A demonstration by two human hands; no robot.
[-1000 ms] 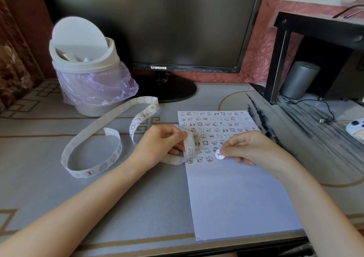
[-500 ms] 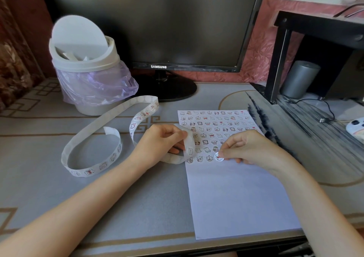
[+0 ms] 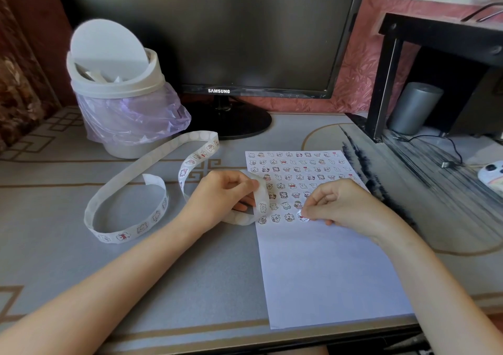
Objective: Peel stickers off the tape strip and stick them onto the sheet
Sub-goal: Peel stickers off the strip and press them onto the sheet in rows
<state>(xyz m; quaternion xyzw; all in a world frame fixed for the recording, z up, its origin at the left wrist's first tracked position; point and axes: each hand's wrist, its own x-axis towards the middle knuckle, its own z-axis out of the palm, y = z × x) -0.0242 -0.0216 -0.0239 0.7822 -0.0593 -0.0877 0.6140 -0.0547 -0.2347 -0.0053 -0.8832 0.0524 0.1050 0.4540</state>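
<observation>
A white sheet (image 3: 321,267) lies on the desk, its upper part covered with rows of small cartoon stickers. My left hand (image 3: 221,199) pinches a loop of the long white tape strip (image 3: 130,180) at the sheet's left edge; the rest of the strip curls away to the left. My right hand (image 3: 343,205) holds a small round sticker (image 3: 302,216) between thumb and forefinger. The sticker's lower edge touches the sheet at the right end of the lowest sticker row.
A white swing-lid bin (image 3: 119,93) with a purple liner stands at the back left. A dark monitor (image 3: 212,33) on a round stand is behind the sheet. A black shelf (image 3: 435,55) with a grey cylinder (image 3: 413,108) and a cable is at right.
My right hand has lowered the round sticker slightly onto the sheet at the end of the bottom row. The left hand and the strip have stayed in place.
</observation>
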